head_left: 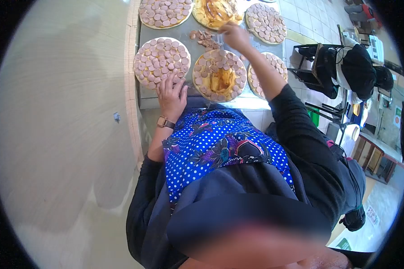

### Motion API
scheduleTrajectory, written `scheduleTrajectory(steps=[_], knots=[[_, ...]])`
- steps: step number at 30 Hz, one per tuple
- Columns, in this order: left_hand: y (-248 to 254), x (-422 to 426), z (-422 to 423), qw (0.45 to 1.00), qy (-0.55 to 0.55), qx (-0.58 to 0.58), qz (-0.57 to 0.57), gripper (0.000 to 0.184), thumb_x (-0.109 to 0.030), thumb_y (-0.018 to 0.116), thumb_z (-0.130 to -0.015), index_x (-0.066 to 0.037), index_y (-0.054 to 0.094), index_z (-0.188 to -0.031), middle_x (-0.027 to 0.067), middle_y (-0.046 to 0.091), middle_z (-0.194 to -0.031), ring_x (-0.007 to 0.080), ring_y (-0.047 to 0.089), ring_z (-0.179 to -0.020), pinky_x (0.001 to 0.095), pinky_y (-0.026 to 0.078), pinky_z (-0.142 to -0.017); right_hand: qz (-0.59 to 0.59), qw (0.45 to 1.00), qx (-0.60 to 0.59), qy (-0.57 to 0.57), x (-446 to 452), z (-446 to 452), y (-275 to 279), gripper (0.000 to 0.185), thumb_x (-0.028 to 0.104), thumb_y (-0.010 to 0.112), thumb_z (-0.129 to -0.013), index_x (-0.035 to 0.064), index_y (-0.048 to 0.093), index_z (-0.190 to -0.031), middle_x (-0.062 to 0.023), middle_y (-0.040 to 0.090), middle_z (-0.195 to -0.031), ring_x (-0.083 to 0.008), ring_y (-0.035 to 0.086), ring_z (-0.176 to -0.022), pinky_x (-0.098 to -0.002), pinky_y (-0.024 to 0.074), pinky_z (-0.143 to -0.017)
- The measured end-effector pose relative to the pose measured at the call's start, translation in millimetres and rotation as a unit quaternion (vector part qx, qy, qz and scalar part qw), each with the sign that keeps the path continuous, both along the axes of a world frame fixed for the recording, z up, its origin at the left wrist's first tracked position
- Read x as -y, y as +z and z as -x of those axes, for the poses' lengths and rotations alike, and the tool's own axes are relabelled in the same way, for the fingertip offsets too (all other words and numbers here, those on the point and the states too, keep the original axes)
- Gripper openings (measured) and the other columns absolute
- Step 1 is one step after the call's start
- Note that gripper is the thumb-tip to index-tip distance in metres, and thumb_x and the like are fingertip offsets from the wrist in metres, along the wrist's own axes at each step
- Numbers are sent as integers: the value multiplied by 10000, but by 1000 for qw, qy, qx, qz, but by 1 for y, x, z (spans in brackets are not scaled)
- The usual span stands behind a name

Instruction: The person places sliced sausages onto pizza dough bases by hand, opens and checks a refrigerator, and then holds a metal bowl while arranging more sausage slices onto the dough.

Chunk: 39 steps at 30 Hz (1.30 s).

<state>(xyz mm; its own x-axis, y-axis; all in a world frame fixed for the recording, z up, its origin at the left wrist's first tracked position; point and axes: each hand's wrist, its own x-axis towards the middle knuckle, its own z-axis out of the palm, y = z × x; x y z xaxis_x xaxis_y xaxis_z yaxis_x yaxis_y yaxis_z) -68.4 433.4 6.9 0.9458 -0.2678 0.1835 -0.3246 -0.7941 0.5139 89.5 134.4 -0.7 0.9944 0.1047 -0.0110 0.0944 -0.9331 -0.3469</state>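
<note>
My left hand (171,96) rests with its fingers stretched out on the near edge of a pizza (159,60) covered in round sausage slices. My right hand (234,36) is over the metal table, fingers curled together; whatever they hold, if anything, is too small to make out. Beside it lies a loose heap of sausage slices (205,39). Directly in front of me is a pizza (220,83) with slices around its border and bare orange sauce in the middle. Behind my right hand sits a pizza base (216,13) with sauce and no slices visible.
More slice-covered pizzas (166,12), (265,23) sit at the back, and another pizza (264,71) is partly behind my right forearm. A wall (76,89) runs along the left. Chairs (316,67) with dark bags or clothing stand on the tiled floor at right.
</note>
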Motion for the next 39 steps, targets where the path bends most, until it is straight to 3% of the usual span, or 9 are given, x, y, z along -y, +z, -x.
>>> scheduleTrajectory(steps=[4,6,10,15,19,25,29,33,39], knots=[[4,-4,2,1000,9,9,4,256,-218,698,-836,-133,720,-1077,50,553,-1339,286,466,-1223,444,356,-1037,124,991,2,-44,65,-1,3,232,57,571,-846,153,698,-1015,-50,653,-1083,-270,616,-1067,-418,530,-858],[1,-6,5,1000,12,-10,-2,261,-216,696,-838,-137,719,-1086,47,552,-1342,280,466,-1224,443,360,-1032,300,951,21,71,82,0,-9,144,83,595,-844,127,673,-957,-47,647,-1092,-266,601,-1088,-429,520,-855],[3,-6,6,1000,13,-13,-4,267,-218,696,-838,-138,718,-1092,45,553,-1341,281,466,-1223,443,364,-1026,338,932,28,126,85,-2,-27,100,106,603,-860,114,657,-943,-55,646,-1097,-277,605,-1067,-425,518,-829],[3,-5,3,1000,14,-13,-4,260,-224,694,-844,-132,720,-1085,45,544,-1360,283,461,-1229,443,356,-1038,-44,991,-60,-112,84,-6,-31,198,143,620,-862,101,716,-1030,-108,667,-1077,-310,628,-1046,-409,505,-874],[4,-2,-1,1000,1,-10,4,250,-224,688,-849,-125,723,-1076,47,538,-1374,286,455,-1237,449,346,-1052,44,992,25,-117,60,0,-31,295,90,641,-780,133,737,-1055,-84,707,-1031,-292,674,-962,-398,527,-858],[1,1,-3,1000,-4,1,3,247,-197,706,-834,-135,720,-1073,40,547,-1355,301,458,-1256,453,346,-1069,-342,919,-179,-78,20,10,-24,357,13,644,-809,67,710,-1155,-118,721,-1021,-183,679,-917,-328,529,-789],[1,-3,-1,1000,-2,-7,13,251,-187,707,-829,-138,714,-1075,40,548,-1353,304,456,-1262,457,350,-1068,-128,989,-67,-25,44,22,2,285,31,623,-800,81,733,-1058,-138,715,-1050,-272,682,-948,-365,533,-846],[-1,-7,0,1000,3,-9,15,243,-212,679,-846,-118,712,-1068,38,540,-1364,294,460,-1235,459,342,-1059,63,979,-169,92,67,53,13,194,146,631,-832,113,689,-1014,-141,674,-989,-356,653,-917,-439,524,-791],[1,-5,-2,1000,-1,-2,11,240,-216,680,-850,-124,713,-1069,33,532,-1371,292,456,-1241,462,345,-1055,4,992,-119,27,66,37,-26,209,147,661,-803,89,678,-1003,-146,656,-975,-370,646,-901,-444,523,-797]])
